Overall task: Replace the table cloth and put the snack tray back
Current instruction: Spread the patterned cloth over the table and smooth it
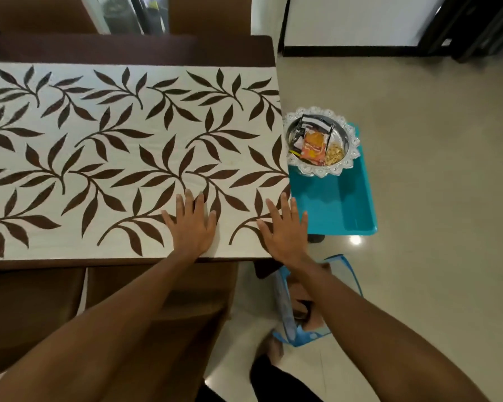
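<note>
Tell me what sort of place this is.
Probably a home dining area: a long table under a leaf-patterned table cloth, brown chairs pushed in at it, and a silver snack tray of packets on a blue stool over a glossy tiled floor.

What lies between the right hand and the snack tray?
Head view: only the table cloth edge and the bare top of the blue stool.

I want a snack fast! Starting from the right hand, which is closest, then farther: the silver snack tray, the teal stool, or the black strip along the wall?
From the right hand, flat on the table cloth:
1. teal stool, just right of the fingers.
2. silver snack tray, on the stool's far end.
3. black strip along the wall, far back across the floor.
</note>
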Tool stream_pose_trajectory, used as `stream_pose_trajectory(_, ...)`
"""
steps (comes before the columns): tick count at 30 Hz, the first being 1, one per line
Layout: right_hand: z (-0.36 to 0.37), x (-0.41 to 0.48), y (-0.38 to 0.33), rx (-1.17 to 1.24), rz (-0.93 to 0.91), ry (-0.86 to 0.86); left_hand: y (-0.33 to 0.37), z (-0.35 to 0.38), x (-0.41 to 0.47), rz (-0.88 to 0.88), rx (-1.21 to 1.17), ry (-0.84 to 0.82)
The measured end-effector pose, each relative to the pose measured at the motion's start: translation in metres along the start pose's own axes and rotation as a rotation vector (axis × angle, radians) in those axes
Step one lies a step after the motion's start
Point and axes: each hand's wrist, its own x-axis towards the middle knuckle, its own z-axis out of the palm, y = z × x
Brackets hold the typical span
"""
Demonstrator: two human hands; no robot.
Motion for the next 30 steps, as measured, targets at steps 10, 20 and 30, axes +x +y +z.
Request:
stream_pose_trajectory(10, -0.03, 0.067, -0.004, 0.0, -0.234, -0.066, 0.029, -0.007, 0.034, 0.168, -0.009, -0.061)
stream_pose_trajectory(20, -0.056, 0.25, -0.019, -0.018, -0.223, -0.059, 0.062, -0.017, 0.216, 0.19, 0.024, 0.025)
stream_pose_trajectory(30, -0.076, 0.464, -0.05, -0.087, -0.125, 0.025, 0.108, -0.035, 0.415, 0.17, 0.061, 0.083)
